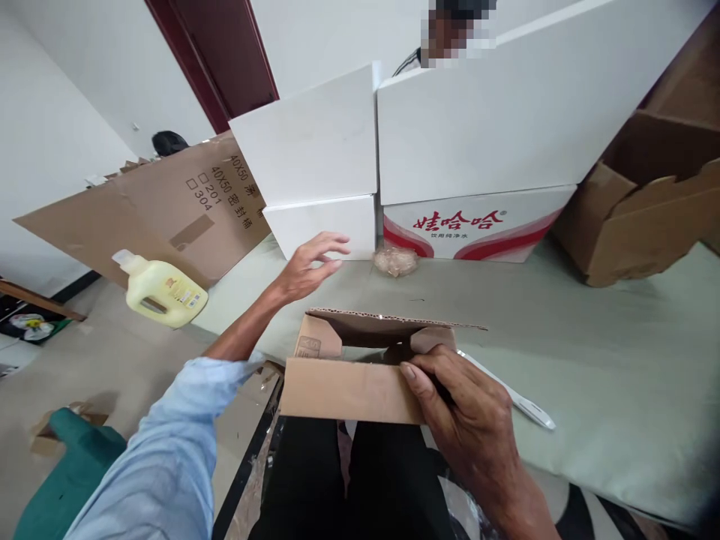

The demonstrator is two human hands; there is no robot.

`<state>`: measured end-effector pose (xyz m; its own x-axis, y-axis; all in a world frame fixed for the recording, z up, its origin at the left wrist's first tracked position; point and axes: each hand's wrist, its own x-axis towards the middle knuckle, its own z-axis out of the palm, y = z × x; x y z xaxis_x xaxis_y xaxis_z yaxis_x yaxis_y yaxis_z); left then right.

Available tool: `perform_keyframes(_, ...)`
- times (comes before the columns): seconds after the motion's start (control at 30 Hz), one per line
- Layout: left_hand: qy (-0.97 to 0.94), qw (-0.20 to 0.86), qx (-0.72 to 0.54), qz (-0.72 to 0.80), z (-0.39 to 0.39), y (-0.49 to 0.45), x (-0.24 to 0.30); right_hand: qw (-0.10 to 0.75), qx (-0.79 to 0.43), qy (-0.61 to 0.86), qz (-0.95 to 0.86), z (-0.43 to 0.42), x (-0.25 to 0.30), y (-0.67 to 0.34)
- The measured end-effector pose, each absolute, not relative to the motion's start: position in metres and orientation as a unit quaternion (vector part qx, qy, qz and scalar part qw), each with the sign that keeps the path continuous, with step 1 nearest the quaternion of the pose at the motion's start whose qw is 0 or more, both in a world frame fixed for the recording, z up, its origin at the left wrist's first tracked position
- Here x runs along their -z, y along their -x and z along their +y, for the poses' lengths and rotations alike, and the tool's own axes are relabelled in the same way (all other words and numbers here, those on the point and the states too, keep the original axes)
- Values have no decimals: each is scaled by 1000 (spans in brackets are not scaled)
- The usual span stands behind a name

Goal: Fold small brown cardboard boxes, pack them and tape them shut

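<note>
The small cardboard box [360, 375] sits at the near edge of the table [619, 360], right in front of my lap, and it is open at the top: the far flap stands up, the near flap is folded toward me, and I cannot see whether anything is inside. My right hand [466, 420] is clamped on the near flap at about 4 o'clock of the box, thumb on top and fingers curled inside the opening. My left hand [309, 266] is empty, fingers spread and loose, hovering above the table at about 11 o'clock of the box, touching nothing. I judge the box opened and held steady but neither filled nor closed, so most of the work is left. Just beside my right hand, at 3 o'clock, lies one thin white strip-like tool [517, 401]. Farther out, at 12 o'clock, one crumpled ball of clear wrap [395, 261] rests against the stacked boxes: three white boxes [478, 127] and one red-printed carton [478, 229]. One pale yellow jug [163, 291] shows at 10 o'clock, one flattened cardboard sheet [163, 202] behind it, and one open brown carton [646, 217] at 2 o'clock.
</note>
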<state>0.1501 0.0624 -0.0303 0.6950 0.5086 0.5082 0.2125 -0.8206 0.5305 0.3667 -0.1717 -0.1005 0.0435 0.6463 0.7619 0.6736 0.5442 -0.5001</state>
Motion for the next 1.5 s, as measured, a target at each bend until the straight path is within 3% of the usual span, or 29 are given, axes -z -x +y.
perform_keyframes(0.13,-855,280,-396,182,-17,-87,-2,534,18,485,-692,-165,96,-362)
perform_keyframes(0.37,-938,168,-150,263,-66,-67,-15,496,29,502,-708,-151,88,-349)
perform_keyframes(0.57,-938,129,-60,317,-58,-59,-3,460,-13,519,-721,-141,79,-345)
perform_keyframes(0.87,-933,53,-180,309,-91,-67,-11,417,-3,508,-754,-135,72,-328)
perform_keyframes(1.5,-894,129,-250,349,-81,-71,18,363,5,534,-763,-126,73,-307)
